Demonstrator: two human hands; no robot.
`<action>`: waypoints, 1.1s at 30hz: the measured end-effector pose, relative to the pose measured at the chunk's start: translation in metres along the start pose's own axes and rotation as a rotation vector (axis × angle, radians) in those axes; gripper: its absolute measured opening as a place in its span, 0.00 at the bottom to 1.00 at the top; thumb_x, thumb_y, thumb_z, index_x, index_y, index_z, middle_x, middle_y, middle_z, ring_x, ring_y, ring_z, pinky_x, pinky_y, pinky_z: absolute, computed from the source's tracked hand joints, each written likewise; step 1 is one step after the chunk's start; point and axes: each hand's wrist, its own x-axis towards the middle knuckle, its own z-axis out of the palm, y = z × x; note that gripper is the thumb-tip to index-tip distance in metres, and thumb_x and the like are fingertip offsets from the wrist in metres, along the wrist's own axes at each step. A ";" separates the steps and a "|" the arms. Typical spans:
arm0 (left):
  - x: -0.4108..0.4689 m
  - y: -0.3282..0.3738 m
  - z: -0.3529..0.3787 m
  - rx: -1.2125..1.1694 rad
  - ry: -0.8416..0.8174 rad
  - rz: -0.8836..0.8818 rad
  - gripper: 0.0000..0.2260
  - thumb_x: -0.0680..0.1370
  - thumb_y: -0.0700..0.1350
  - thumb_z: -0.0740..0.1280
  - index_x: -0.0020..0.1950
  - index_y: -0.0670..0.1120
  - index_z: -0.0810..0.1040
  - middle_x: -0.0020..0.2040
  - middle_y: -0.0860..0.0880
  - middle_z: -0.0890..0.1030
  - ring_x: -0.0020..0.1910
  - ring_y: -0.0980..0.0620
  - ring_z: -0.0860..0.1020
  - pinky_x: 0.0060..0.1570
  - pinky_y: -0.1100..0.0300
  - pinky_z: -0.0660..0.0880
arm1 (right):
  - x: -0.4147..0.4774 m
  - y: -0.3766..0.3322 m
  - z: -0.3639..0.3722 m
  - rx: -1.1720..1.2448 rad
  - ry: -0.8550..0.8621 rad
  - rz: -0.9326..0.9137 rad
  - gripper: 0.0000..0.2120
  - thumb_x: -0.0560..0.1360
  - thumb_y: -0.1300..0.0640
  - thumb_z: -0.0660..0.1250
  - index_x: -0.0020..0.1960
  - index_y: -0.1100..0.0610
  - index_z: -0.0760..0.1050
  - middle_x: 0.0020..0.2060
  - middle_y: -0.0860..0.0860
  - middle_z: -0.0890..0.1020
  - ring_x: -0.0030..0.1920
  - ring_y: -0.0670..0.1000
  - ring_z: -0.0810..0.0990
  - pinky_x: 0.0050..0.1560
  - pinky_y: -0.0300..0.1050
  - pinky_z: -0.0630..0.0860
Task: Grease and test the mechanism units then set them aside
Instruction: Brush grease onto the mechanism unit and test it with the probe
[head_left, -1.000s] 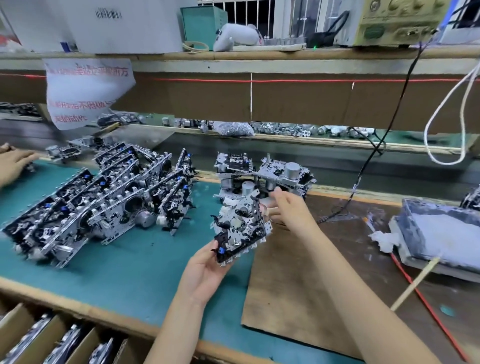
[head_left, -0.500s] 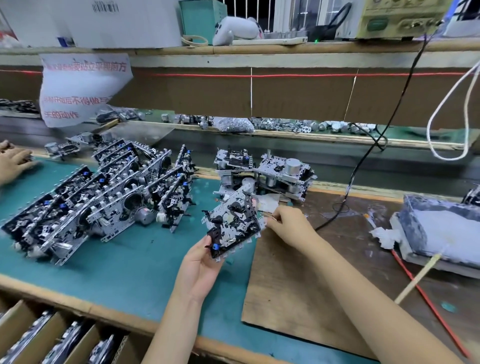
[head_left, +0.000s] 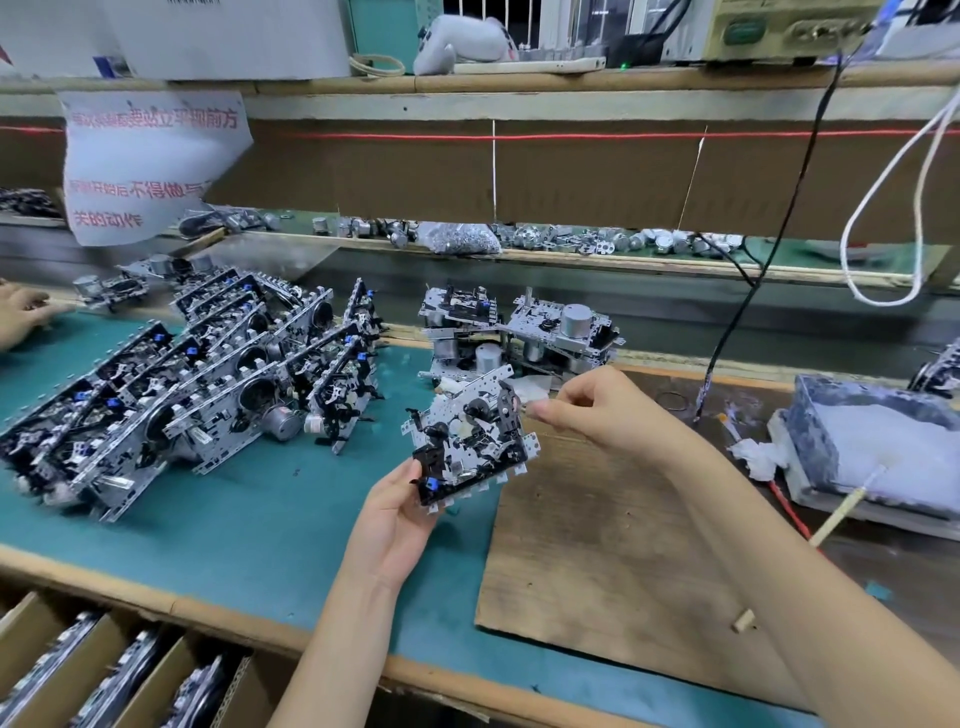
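Observation:
My left hand (head_left: 392, 525) grips a metal mechanism unit (head_left: 467, 441) by its lower left corner and holds it tilted above the green mat (head_left: 249, 525). My right hand (head_left: 597, 410) hovers just right of the unit's top corner, fingers pinched together; I cannot tell whether they touch it. Several finished-looking units (head_left: 197, 384) lean in rows on the mat to the left. A small pile of units (head_left: 519, 332) lies behind the held one.
A grease tray (head_left: 872, 447) with a wooden stick (head_left: 841, 514) sits at the right, beside a crumpled tissue (head_left: 753, 457). A brown board (head_left: 597, 561) lies under my right arm. Another person's hand (head_left: 21, 317) rests at far left. Cardboard compartments (head_left: 104, 675) hold units below the bench edge.
My left hand has turned and lowered the unit slightly toward the left. My right hand has drawn back from the unit's top edge to its right side.

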 end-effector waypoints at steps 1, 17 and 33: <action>0.000 0.000 0.000 0.003 -0.006 -0.002 0.15 0.74 0.39 0.59 0.41 0.43 0.86 0.43 0.46 0.85 0.38 0.53 0.83 0.34 0.64 0.77 | 0.000 0.000 0.000 0.003 -0.002 0.001 0.22 0.75 0.51 0.68 0.26 0.59 0.66 0.22 0.49 0.61 0.21 0.43 0.58 0.25 0.34 0.56; 0.003 -0.001 -0.003 -0.023 -0.005 -0.002 0.14 0.71 0.40 0.60 0.43 0.40 0.86 0.44 0.44 0.85 0.39 0.51 0.84 0.34 0.62 0.79 | 0.001 0.006 -0.002 0.063 -0.001 -0.009 0.22 0.74 0.54 0.69 0.23 0.55 0.68 0.20 0.48 0.62 0.21 0.43 0.58 0.25 0.33 0.57; 0.006 -0.003 -0.008 0.004 -0.064 0.003 0.14 0.72 0.41 0.60 0.45 0.42 0.86 0.47 0.44 0.85 0.44 0.51 0.84 0.39 0.61 0.79 | 0.005 0.012 -0.004 0.070 -0.104 0.095 0.19 0.72 0.48 0.68 0.31 0.61 0.74 0.18 0.46 0.66 0.19 0.45 0.62 0.21 0.34 0.59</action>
